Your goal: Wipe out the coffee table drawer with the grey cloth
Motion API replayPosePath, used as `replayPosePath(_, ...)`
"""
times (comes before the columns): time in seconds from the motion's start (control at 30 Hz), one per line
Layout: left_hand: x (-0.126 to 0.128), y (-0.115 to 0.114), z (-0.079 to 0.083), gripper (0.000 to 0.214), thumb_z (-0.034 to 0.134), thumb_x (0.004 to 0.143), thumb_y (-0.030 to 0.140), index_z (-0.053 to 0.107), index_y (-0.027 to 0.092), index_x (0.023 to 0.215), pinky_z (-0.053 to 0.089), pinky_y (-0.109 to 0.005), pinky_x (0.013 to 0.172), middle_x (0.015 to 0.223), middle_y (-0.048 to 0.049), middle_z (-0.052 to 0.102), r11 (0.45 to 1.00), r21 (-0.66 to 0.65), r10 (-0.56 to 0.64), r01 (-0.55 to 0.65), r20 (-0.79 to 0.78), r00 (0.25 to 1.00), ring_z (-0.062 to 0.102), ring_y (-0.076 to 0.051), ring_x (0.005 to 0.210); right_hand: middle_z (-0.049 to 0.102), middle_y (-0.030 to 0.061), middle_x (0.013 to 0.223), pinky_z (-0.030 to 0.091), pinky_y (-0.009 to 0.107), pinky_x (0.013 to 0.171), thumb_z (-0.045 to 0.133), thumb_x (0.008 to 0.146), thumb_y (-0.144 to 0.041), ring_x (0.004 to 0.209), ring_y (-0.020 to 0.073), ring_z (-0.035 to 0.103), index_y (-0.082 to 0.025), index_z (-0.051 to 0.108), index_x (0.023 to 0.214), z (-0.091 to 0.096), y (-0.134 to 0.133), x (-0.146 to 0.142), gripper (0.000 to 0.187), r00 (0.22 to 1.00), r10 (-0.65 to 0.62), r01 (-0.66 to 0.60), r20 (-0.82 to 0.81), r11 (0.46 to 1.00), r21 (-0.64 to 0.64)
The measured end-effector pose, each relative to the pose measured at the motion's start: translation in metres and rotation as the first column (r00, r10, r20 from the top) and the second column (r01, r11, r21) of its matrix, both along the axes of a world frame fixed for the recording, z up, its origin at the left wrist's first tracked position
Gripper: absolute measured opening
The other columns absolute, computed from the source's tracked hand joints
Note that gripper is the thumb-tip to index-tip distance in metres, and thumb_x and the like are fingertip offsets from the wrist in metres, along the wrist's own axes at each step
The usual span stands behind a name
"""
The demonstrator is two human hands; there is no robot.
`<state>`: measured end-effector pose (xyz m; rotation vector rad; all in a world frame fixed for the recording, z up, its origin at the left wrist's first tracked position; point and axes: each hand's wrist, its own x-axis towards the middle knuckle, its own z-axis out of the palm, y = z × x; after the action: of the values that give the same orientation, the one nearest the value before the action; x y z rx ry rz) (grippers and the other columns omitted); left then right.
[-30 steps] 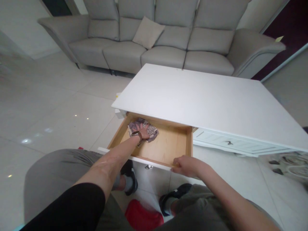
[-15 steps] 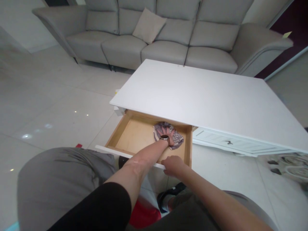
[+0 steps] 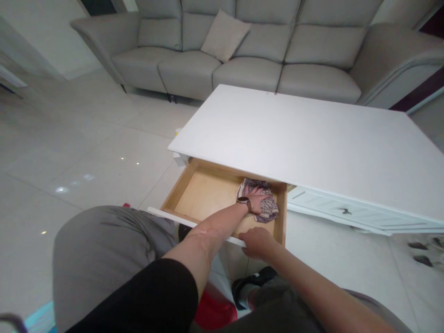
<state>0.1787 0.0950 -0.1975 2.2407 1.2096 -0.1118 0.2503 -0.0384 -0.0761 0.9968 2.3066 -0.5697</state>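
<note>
A wooden drawer [image 3: 201,194] stands pulled out from under a white coffee table [image 3: 305,138]. Inside it, at the right end, my left hand [image 3: 259,200] presses flat on a patterned purple-grey cloth [image 3: 268,210], fingers spread over it; a watch is on that wrist. My right hand [image 3: 257,242] grips the drawer's white front edge near its right corner, fingers curled over the edge.
A grey sofa [image 3: 249,51] with a beige cushion [image 3: 225,34] stands behind the table. A second, closed drawer [image 3: 347,212] is to the right. My knees, dark shoes and a red object [image 3: 217,312] are below the drawer on the pale tiled floor.
My left hand has slid the cloth from the drawer's left end across to its right end. My right hand has shifted a little left along the front edge.
</note>
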Motion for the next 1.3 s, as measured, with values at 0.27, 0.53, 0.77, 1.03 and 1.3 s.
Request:
replayPosePath(0.27,-0.074,0.03,-0.006,0.122,0.084,0.051,0.039,0.028,0.049,0.159,0.001,-0.071,0.123,0.174,-0.0021,0.013,0.994,-0.06,0.082,-0.093,-0.174,0.981,0.013,-0.043,0.156,0.076,0.0157,0.112,0.056,0.044,0.086,0.056,0.092,-0.034,0.106,0.0328,0.073,-0.022,0.074,0.121,-0.001,0.0,0.002,0.037,1.0,0.008,-0.008,-0.008,1.0,0.003)
replayPosePath(0.53,-0.205,0.032,0.012,0.115,0.078,0.057,0.042,0.026,0.048,0.16,0.002,-0.073,0.12,0.173,-0.0027,0.017,0.931,0.024,0.35,-0.364,-0.335,0.875,0.012,-0.045,0.156,0.076,0.0148,0.115,0.056,0.042,0.089,0.054,0.093,-0.032,0.107,0.0315,0.072,-0.021,0.074,0.121,0.005,0.0,0.001,0.037,1.0,0.012,-0.012,-0.001,1.0,-0.002)
replayPosePath(0.77,-0.241,0.029,0.0,0.128,0.079,0.05,0.041,0.019,0.036,0.164,-0.001,-0.065,0.124,0.174,-0.0089,0.014,0.891,0.068,0.43,-0.448,-0.441,0.788,0.003,-0.045,0.158,0.077,0.0138,0.114,0.056,0.042,0.088,0.055,0.092,-0.032,0.107,0.0308,0.073,-0.022,0.074,0.12,0.002,-0.002,0.001,0.035,1.0,0.021,-0.021,0.007,1.0,-0.003)
replayPosePath(1.03,-0.188,0.017,-0.007,0.136,0.081,0.049,0.036,0.01,0.035,0.165,0.007,-0.081,0.115,0.175,-0.0132,0.005,0.897,-0.02,0.386,-0.441,-0.449,0.806,-0.009,-0.052,0.156,0.076,0.0153,0.116,0.056,0.042,0.088,0.055,0.094,-0.033,0.107,0.0309,0.072,-0.021,0.073,0.123,0.006,-0.003,-0.002,0.037,0.999,0.025,-0.024,0.029,1.0,-0.018)
replayPosePath(1.3,-0.088,-0.001,-0.002,0.129,0.084,0.046,0.016,0.029,0.031,0.162,0.007,-0.079,0.117,0.173,-0.015,0.02,0.963,-0.06,0.239,-0.261,-0.25,0.938,-0.001,-0.056,0.154,0.076,0.0147,0.115,0.056,0.042,0.088,0.056,0.093,-0.035,0.109,0.0311,0.072,-0.022,0.072,0.123,-0.003,-0.003,-0.001,0.037,0.999,0.031,-0.03,0.018,1.0,-0.008)
